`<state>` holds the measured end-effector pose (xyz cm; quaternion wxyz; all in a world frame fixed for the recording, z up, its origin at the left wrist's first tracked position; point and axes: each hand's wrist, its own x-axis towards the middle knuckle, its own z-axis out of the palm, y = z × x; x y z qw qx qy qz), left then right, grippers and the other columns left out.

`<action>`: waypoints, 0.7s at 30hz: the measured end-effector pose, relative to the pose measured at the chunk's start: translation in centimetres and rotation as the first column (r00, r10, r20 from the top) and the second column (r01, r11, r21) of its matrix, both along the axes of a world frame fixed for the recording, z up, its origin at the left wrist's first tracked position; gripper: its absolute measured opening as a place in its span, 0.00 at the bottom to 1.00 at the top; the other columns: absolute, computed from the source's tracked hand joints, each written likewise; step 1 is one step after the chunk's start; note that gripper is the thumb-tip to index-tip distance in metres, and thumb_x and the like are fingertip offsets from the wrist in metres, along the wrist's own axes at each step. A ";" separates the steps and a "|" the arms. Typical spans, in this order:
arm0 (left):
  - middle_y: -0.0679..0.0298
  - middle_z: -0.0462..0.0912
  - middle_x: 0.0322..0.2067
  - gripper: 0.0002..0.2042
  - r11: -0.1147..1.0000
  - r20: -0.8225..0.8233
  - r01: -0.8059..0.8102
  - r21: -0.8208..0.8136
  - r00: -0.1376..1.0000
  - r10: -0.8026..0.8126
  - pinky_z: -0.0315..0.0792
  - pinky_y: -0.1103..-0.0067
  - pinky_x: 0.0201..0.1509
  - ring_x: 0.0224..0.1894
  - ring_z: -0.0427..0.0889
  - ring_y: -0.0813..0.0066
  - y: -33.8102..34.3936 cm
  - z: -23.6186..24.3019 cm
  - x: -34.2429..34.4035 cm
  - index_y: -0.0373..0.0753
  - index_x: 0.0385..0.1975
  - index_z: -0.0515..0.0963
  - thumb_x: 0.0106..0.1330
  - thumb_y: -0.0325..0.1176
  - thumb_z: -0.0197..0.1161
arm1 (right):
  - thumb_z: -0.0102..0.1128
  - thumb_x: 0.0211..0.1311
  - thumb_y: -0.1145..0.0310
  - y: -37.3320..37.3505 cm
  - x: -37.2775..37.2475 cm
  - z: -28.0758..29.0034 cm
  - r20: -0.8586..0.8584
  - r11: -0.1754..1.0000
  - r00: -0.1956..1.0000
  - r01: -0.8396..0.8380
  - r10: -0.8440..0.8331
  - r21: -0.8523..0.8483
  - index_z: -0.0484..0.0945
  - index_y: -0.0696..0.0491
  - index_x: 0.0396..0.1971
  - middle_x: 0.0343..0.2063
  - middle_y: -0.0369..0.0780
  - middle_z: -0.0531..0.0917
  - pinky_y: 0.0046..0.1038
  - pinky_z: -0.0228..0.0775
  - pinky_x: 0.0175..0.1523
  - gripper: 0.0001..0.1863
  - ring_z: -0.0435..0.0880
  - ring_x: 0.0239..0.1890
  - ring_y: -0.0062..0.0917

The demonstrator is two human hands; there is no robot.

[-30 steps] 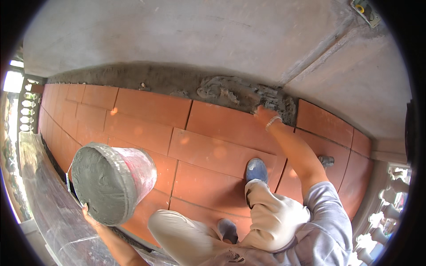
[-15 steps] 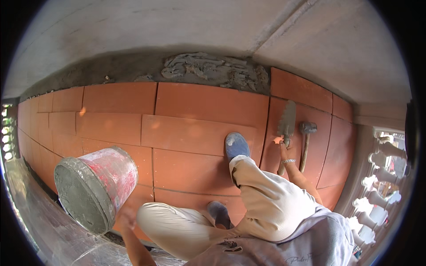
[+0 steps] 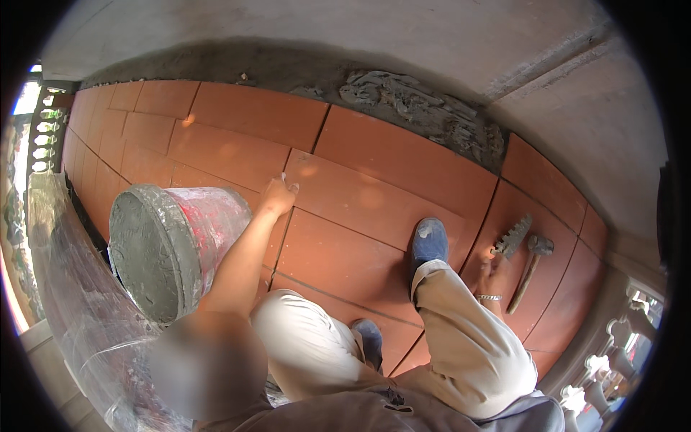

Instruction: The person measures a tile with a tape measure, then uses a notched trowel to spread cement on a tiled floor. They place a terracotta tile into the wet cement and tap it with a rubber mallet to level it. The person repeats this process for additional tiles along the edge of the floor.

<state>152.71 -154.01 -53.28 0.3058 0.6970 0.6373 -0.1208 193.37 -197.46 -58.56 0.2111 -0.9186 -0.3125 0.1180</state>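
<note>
The left hand (image 3: 279,196), fingers parted and empty, is nearer the tile (image 3: 363,191), whose length stretches rightward from that grip; the right hand's (image 3: 493,274) hold on the trowel (image 3: 515,236) is unclear.

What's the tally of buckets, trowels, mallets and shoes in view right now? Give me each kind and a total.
Bucket: 1
Trowel: 1
Mallet: 1
Shoes: 2
Total: 5
</note>
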 end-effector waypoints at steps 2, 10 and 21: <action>0.38 0.79 0.53 0.29 0.998 -0.119 0.006 0.069 0.993 0.002 0.70 0.63 0.64 0.60 0.76 0.45 0.1 -0.7 0.9 0.27 0.60 0.70 0.67 0.44 0.59 | 0.63 0.63 0.57 2.8 -0.7 0.1 -0.120 0.980 0.980 -0.170 0.158 -0.100 0.76 0.60 0.50 0.42 0.52 0.81 0.44 0.69 0.56 0.24 0.79 0.48 0.46; 0.38 0.74 0.57 0.31 0.984 -0.266 0.175 0.043 0.951 -0.158 0.65 0.58 0.65 0.61 0.71 0.42 -0.4 -2.4 2.7 0.24 0.56 0.72 0.66 0.50 0.58 | 0.47 0.68 0.39 9.9 -2.9 -0.2 -0.419 0.966 0.900 0.009 -0.119 -0.257 0.78 0.59 0.55 0.52 0.61 0.79 0.43 0.66 0.64 0.36 0.76 0.58 0.55; 0.36 0.76 0.55 0.41 0.978 -0.199 -0.045 0.203 0.976 0.086 0.66 0.62 0.65 0.61 0.72 0.44 0.4 -2.8 3.5 0.17 0.54 0.71 0.62 0.60 0.60 | 0.58 0.64 0.48 14.5 -1.9 0.6 -0.395 0.968 0.886 0.247 -0.242 -0.039 0.81 0.63 0.43 0.37 0.58 0.84 0.43 0.74 0.52 0.29 0.83 0.46 0.52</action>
